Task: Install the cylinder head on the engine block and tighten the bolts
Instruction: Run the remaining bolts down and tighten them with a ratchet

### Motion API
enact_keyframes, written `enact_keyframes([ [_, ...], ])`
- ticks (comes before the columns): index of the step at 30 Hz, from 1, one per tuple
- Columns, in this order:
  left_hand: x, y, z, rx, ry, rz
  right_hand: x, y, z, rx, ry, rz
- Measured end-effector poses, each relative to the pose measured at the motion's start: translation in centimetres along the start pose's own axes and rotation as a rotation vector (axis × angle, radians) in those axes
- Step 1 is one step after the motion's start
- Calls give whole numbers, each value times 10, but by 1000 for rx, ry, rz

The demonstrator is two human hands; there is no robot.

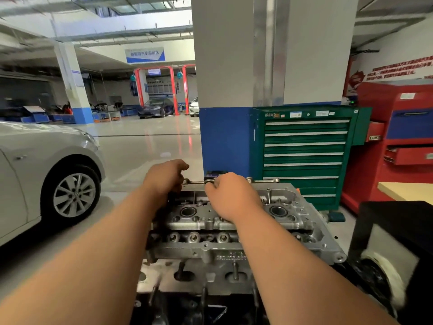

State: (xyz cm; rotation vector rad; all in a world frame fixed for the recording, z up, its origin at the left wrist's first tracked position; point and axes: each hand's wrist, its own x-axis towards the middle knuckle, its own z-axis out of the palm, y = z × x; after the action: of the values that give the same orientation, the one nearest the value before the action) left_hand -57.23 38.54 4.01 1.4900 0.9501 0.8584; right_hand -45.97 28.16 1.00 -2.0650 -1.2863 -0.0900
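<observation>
cylinder head: bare cast metal, matt grey, grainy; bores machined smooth and bright. engine block deck: flat, dull machined metal. tool cabinet: green painted sheet metal, semi-gloss, bright drawer strips. floor: glossy, reflective. car: glossy silver paint. tabletop: pale wood-look, matt.

floor: glossy grey | pillar: white-blue | tool cabinet: green | car: silver

Car workshop hall with parked cars and tool cabinets

A silver car with a spoked alloy wheel stands at the left on the glossy grey floor; a green steel drawer cabinet stands against a white square pillar with a blue base, just beside a red tool cabinet with drawers pulled out; red lift posts and a blue-and-white hanging sign show far behind
</observation>
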Motion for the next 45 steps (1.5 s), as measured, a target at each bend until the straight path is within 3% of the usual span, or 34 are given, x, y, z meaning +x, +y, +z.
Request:
enact_keyframes([
  [2, 5, 2, -15, -139, -231, -98, 0, -1, 1, -9, -7, 13],
  [3, 5, 3, -17, -165, -235, -111, 0, -2, 1, -12, -11, 23],
  [4, 2, 3, -13, -160, -175, -92, 0, -2, 0, -13, -16, 31],
  [6, -11, 0, 7, -16, 143, 24, 1, -2, 0, -9, -20, 36],
  [8, -21, -3, 31, -58, 384, 131, 2, -2, -1, -8, -11, 27],
  [11, -19, -6, 34, -2, 417, 185, 0, -1, -1, -4, -6, 1],
  [13, -6, 0, 14, 65, 240, 121, -1, 0, -1, 12, -10, 1],
  [15, 6, 6, -4, -62, -108, -19, -1, 1, 0, 20, -8, 2],
  [17, 13, 4, -12, -74, -220, -41, 0, 1, 1, 14, -9, 6],
  [19, 10, -3, -8, 149, -8, 74, 3, 1, 0, 5, -12, 15],
  [21, 6, -7, -9, 636, 314, 258, 3, 0, -1, -12, -14, 25],
  [23, 1, -1, -16, 1083, 351, 315, 2, 0, -1, -5, -10, 14],
  [25, 1, 9, -24, 1269, 279, 219, 0, 2, -1, 30, -9, -2],
  [29, 7, 22, -23, 1403, 131, 236, 0, 4, -1, 69, 8, -1],
  [35, 12, 27, -43, 1235, -102, 189, 1, 3, 1, 70, -10, 10],
  [38, 9, 25, -35, 1294, -40, 231, 1, 3, -1, 74, -1, 11],
  [43, -2, 27, -19, 1630, 247, 266, -1, 3, -1, 77, 3, -1],
  [45, -2, 28, -17, 1660, 274, 235, -1, 4, 0, 89, 13, -9],
])
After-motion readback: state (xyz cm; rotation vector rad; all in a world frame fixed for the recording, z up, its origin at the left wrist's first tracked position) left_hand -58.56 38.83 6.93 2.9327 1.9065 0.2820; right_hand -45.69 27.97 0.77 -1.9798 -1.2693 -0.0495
